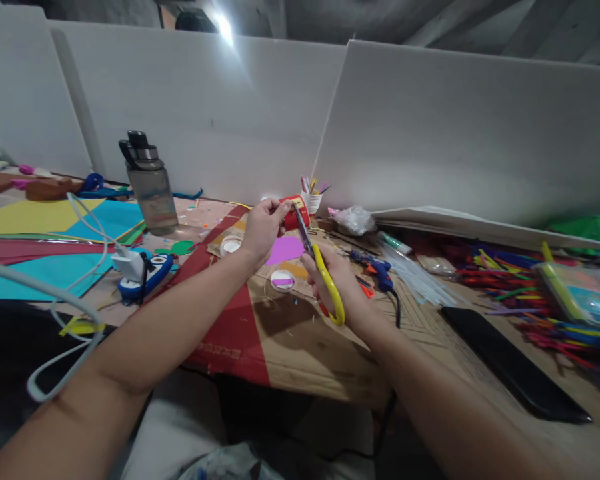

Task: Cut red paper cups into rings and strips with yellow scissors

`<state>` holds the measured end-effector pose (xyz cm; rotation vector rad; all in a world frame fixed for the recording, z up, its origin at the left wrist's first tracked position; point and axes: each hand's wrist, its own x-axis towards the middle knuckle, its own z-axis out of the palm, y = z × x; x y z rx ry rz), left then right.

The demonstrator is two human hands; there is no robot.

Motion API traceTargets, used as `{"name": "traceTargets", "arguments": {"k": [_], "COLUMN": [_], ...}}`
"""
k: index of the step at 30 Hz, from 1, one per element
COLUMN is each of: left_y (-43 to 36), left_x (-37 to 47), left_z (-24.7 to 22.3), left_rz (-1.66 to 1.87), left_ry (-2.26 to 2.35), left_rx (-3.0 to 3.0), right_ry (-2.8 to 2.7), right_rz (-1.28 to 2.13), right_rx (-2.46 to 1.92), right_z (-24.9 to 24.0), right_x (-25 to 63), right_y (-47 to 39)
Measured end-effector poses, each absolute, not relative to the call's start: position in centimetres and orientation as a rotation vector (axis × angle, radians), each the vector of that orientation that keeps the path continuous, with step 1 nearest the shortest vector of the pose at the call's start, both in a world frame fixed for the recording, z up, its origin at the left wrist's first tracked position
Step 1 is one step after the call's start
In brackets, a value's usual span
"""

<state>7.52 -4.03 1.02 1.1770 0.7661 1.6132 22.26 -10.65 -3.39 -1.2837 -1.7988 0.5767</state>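
Observation:
Out over the cardboard, my left hand (263, 229) is closed in a pinch at the scissors' tip; whatever lies between its fingertips is too small to make out. A pair of scissors (325, 280) with a yellow handle is gripped in my right hand (336, 277), its blades pointing up and away toward the left fingertips. Just behind those fingertips shows a red item with a yellowish patch (303, 217), partly hidden. A purple sheet piece (286, 250) lies beneath the hands. Closer to me sits a small white round lid (283, 281) with a purple strip in it.
A blue glue gun (379, 272) with its cord lies right of my right hand, near clear glue sticks (420, 273). A black phone-like slab (513, 363) and colourful pipe cleaners (510, 273) are farther right. At left stand a water bottle (153, 190) and a power strip (147, 279).

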Motion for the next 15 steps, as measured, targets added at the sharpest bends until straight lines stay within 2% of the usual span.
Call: {"name": "traceTargets", "arguments": {"k": [5,15], "left_y": [-4.03,-4.46], "left_x": [7.03,7.14], "left_z": [1.59,1.91], "left_rz": [1.539,1.508], "left_ry": [0.782,0.826], "left_rx": [0.939,0.994], "right_ry": [-1.841,-1.849], "right_rz": [0.561,0.538], "right_rx": [-1.294,-1.303], "right_z": [-3.66,-3.46], "right_x": [22.44,22.34], "right_y": [-10.17,-10.79]}}
